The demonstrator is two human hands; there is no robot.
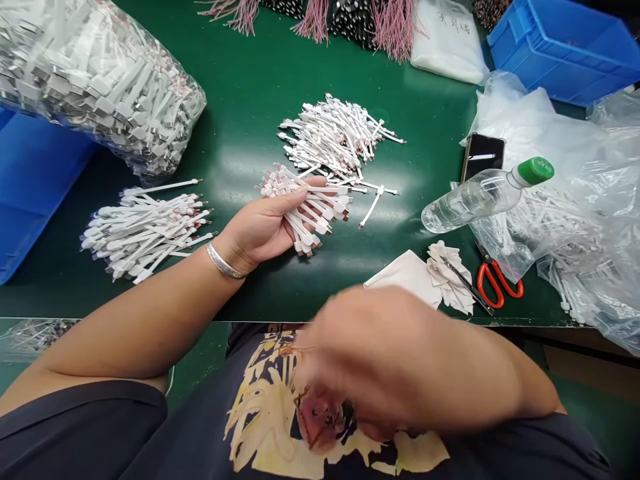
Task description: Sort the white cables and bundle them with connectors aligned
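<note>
My left hand (265, 227) is shut around a bundle of short white cables (320, 207) with pink-red wire ends, held just above the green work mat (240, 87). Beyond it lies a loose pile of similar white cables (335, 137). A second pile (145, 233) sits to the left of my wrist. My right hand (380, 360) is blurred by motion, raised over my dark printed T-shirt (280, 413) and off the mat. Whatever its fingers hold, if anything, is too blurred to tell.
A bulging clear bag of white cables (100, 87) lies at the upper left. On the right are a water bottle (480, 197), a phone (483, 157), red-handled scissors (500, 283), white cloth (415, 277) and plastic bags (540, 133). A blue crate (565, 47) stands far right.
</note>
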